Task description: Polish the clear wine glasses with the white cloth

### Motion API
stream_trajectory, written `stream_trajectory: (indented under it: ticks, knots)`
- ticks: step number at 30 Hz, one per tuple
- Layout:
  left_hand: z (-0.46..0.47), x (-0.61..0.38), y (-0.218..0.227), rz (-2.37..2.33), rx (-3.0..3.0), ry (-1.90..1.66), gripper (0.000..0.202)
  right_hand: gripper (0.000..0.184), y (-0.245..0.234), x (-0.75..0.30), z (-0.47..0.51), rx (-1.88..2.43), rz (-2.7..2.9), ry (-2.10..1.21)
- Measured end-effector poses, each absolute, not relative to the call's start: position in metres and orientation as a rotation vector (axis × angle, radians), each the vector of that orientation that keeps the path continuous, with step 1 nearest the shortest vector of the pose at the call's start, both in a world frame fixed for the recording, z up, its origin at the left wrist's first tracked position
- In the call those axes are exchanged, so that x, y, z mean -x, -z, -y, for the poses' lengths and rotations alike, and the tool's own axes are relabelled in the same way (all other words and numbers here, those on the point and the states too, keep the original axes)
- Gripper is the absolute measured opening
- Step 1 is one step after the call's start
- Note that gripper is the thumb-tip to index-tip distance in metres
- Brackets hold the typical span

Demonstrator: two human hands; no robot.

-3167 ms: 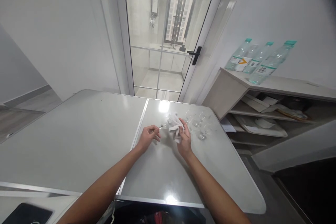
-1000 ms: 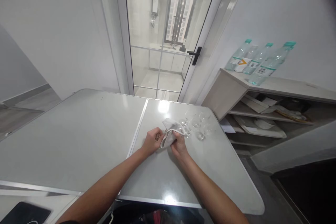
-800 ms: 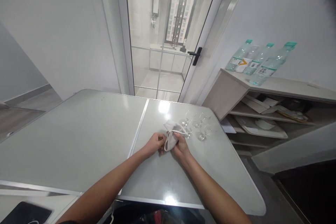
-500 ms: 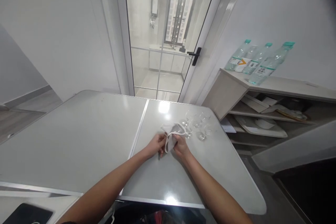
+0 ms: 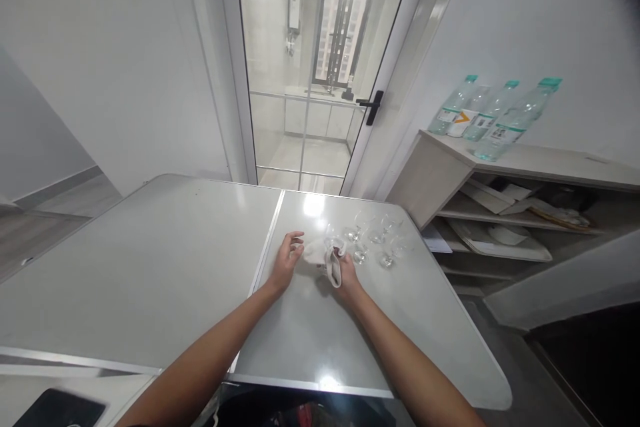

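Observation:
A pale, folded cloth (image 5: 333,272) is bunched in my right hand (image 5: 349,275), whose fingers are wrapped round it above the table. Something clear shows at the cloth's upper edge, but I cannot make out whether a glass is inside. My left hand (image 5: 289,257) is just left of the cloth, apart from it, with fingers spread and slightly curved and nothing in them. Close by to the right of my right hand stand several clear glasses (image 5: 386,259), which look stemmed with round feet; their upper outlines are faint.
The grey table (image 5: 165,267) has a pale seam running across it. To the right, a wooden shelf unit (image 5: 445,163) carries several plastic bottles (image 5: 505,133) on top. A glass door (image 5: 280,120) with a black handle (image 5: 371,107) stands behind the table. A dark device (image 5: 65,407) lies lower left.
My left hand has let go of the cloth and moved left, its fingers opening. The cloth stays in my right hand, now more bunched and hanging differently.

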State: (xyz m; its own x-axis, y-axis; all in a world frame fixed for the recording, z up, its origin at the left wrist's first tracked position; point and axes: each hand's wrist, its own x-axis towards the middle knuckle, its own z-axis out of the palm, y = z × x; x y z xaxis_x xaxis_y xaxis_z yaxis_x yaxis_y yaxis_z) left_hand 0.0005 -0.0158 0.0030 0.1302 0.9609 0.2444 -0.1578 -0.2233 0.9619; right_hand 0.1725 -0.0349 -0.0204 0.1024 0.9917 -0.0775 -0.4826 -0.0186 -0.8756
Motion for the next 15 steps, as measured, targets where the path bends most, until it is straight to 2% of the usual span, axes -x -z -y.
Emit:
stream_trajectory:
  ticks: [5,7,12,15]
  knots:
    - [0.017,0.000,-0.012,-0.531,-1.045,-1.111,0.062,0.034,0.025,-0.161,0.047,0.876,0.839,-1.707]
    - [0.020,0.000,-0.013,-0.468,-1.022,-1.062,0.064,0.033,0.025,-0.159,0.052,0.865,0.843,-1.781]
    - [0.020,0.001,-0.011,-0.582,-1.110,-1.110,0.064,0.037,0.017,-0.163,0.056,0.830,0.983,-1.805]
    - [0.018,-0.001,-0.012,-0.661,-1.176,-1.159,0.064,0.030,0.012,-0.159,0.055,0.906,1.170,-1.576]
